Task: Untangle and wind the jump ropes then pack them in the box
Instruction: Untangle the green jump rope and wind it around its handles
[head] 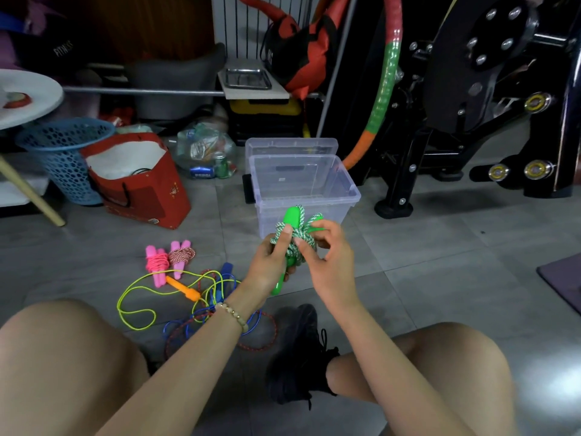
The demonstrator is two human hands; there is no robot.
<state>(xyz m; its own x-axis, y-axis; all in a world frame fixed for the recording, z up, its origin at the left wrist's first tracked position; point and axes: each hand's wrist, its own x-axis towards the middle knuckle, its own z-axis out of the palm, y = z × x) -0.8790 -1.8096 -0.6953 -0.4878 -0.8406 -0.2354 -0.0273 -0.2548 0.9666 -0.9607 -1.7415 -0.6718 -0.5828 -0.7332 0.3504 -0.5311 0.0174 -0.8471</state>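
Status: task partly complete, packing not begun.

Item in hand: the green jump rope, held above the floor directly in front of the box, against its near wall as seen from the head view. My left grip is closed round both green handles and the coil, thumb pressed on top of the cord. My right grip is narrow, thumb and fingertips pinching a strand of the green-and-white cord at the coil's right side. The cord lies in several turns about the handles; I judge this winding near its end, with the last turn or tuck outstanding.

Box: clear plastic, open, standing on the floor, its lid propped behind it. I see no rope inside it.

Finished items: two wound bundles on the floor, left of the box and nearer to me, touching each other: the pink rope and the red-and-white rope.

Outstanding items: a loose tangle of yellow, blue and red cords on the floor, left of the box and nearer than the bundles, with an orange handle and a blue handle showing. How many ropes it holds I cannot say for certain; three by colour.

Remaining: finish the green one, untangle and wind the loose ones, and place every bundle in the box.
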